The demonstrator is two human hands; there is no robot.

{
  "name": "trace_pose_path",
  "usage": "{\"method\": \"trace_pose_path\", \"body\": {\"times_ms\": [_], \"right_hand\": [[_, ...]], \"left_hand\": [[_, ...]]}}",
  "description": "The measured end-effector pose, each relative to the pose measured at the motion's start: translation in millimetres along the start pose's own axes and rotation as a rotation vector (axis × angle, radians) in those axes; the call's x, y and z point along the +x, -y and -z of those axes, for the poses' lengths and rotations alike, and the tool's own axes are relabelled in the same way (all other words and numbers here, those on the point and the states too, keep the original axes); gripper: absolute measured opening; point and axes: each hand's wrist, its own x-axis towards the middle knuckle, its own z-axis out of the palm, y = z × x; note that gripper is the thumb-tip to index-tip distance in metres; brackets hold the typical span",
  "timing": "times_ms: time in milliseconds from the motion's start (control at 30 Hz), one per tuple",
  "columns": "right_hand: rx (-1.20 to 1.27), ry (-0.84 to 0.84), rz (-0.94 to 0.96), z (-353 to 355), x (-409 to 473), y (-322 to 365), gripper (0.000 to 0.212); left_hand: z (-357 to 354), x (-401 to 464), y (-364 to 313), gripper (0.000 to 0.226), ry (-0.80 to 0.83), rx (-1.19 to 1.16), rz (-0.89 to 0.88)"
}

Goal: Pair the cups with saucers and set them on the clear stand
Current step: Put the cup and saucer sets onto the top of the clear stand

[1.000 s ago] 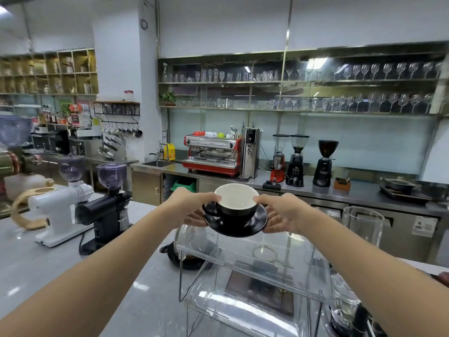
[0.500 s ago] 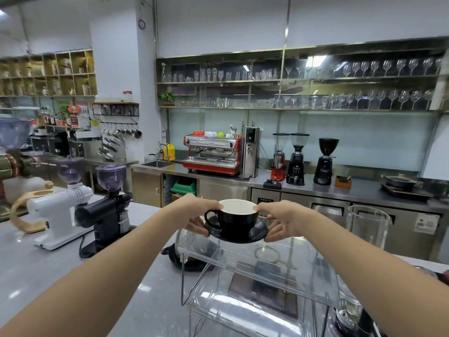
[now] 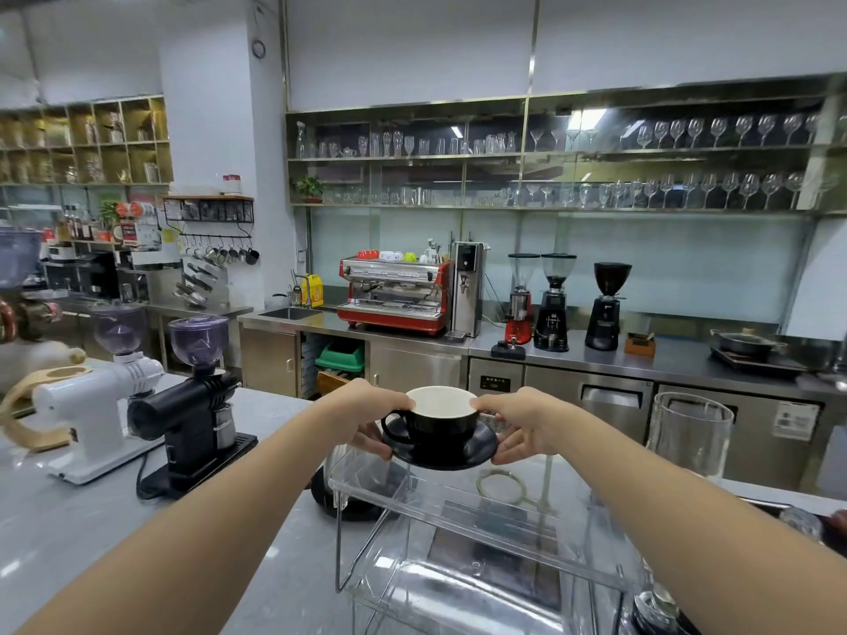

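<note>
Both hands (image 3: 366,417) (image 3: 522,426) — gripping saucer (image 3: 451,453).

both hands, left hand (image 3: 366,417) and right hand (image 3: 518,423), grip a black saucer (image 3: 440,449) bearing a cup (image 3: 442,414) above the clear stand (image 3: 458,511).

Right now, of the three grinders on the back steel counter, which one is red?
The leftmost grinder, nearest the tall steel water boiler. Its body is red under a clear hopper; the middle grinder and the right grinder are black.
</note>
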Motion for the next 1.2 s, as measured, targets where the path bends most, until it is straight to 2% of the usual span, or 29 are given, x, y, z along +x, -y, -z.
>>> {"method": "trace_pose_path", "body": {"times_ms": [433,667,867,967,1133,1200], "right_hand": [[-0.023,-0.002,0.039,-1.2,5.4,-5.2,0.058],[-0.156,-0.119,0.097,-1.0,4.5,-6.0,0.062],[-0.349,-0.299,0.294,-1.9,-7.1,-4.8,0.050],[-0.404,-0.373,0.382,4.8,-17.1,-5.1,0.043],[-0.527,-0.414,0.526,26.3,-42.9,-13.9,0.045],[-0.573,-0.438,0.576,35.6,-54.8,-20.6,0.048]], "left_hand": [[1.7,9.3,1.4,0.057,-0.035,0.060,-0.045],[-1.3,-2.6,-2.0,0.043,-0.232,0.232,-0.155],[-7.3,-9.4,1.5,0.046,-0.463,0.439,-0.395],[-10.0,-19.1,1.4,0.036,-0.554,0.417,-0.560],[-30.8,-45.7,-11.8,0.021,-0.520,0.313,-0.816],[-44.9,-54.9,-18.0,0.027,-0.466,0.333,-0.883]]}}
